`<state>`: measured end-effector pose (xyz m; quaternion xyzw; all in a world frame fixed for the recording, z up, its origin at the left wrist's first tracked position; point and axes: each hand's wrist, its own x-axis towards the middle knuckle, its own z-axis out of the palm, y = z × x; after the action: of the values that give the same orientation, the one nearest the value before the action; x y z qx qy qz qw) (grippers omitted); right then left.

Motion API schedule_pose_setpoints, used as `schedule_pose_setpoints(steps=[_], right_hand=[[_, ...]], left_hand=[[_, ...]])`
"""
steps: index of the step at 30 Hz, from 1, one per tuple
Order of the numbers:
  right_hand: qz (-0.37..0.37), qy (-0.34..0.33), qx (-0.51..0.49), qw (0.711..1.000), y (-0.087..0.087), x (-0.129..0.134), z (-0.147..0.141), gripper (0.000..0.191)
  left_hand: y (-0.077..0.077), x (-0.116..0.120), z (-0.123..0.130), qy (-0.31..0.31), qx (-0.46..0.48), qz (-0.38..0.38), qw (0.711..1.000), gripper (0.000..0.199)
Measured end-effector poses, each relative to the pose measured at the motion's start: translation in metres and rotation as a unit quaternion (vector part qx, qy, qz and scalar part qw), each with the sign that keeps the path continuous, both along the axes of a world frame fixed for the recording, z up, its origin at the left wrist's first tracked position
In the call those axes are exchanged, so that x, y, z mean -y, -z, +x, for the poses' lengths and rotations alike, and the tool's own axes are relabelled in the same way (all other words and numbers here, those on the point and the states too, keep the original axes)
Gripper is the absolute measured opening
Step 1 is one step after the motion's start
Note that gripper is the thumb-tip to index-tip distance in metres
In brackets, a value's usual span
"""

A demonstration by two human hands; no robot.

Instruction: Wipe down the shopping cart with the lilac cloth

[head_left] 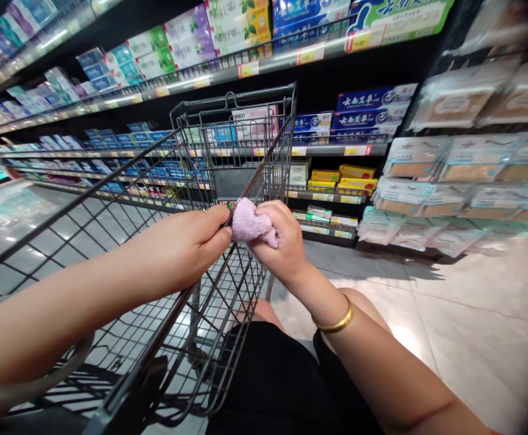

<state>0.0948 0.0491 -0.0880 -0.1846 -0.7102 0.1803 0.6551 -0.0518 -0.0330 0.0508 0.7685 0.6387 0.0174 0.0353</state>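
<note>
A dark wire shopping cart point(241, 275) stands in front of me, and its side rail slants up and away between my arms. My right hand point(284, 235) is closed on a crumpled lilac cloth point(251, 222), which is pressed against that rail. Just to the left, my left hand point(196, 241) is closed around the same rail, its fingertips right beside the cloth. Its fingers on the far side of the rail are hidden. A gold-coloured bangle point(338, 319) circles my right wrist.
Store shelves point(264, 63) with boxed toothpaste point(373, 109) run behind the cart. Packaged goods point(454, 157) hang at the right. Pale floor tiles point(454, 302) lie beneath. The cart's folding child-seat panel point(237, 183) is at its far end. My knees are close to its near side.
</note>
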Motion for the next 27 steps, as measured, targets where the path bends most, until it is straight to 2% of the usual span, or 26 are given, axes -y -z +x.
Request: schedule_pose_setpoints(steps=[3,9,16,22,27], right_hand=[[0.034,-0.028,-0.002,0.999,0.002,0.002,-0.002,0.027],[-0.095,0.031,-0.033,0.994,0.013,-0.014,0.0,0.023],[0.009,-0.022,-0.023,0.999,0.007,-0.003,-0.001,0.027],[-0.079,0.025,-0.031,0.996,0.013,-0.012,0.001,0.023],[0.015,-0.031,-0.005,0.999,0.004,0.001,0.0,0.025]], left_hand=[[0.0,0.0,0.001,0.003,0.004,0.006,1.0,0.028],[-0.002,0.001,0.0,-0.014,0.013,0.001,1.0,0.032],[0.001,0.0,-0.002,-0.012,0.006,0.007,1.0,0.031],[-0.001,0.001,-0.001,-0.013,0.01,-0.002,1.0,0.031],[0.0,0.0,-0.001,-0.013,0.003,0.002,1.0,0.028]])
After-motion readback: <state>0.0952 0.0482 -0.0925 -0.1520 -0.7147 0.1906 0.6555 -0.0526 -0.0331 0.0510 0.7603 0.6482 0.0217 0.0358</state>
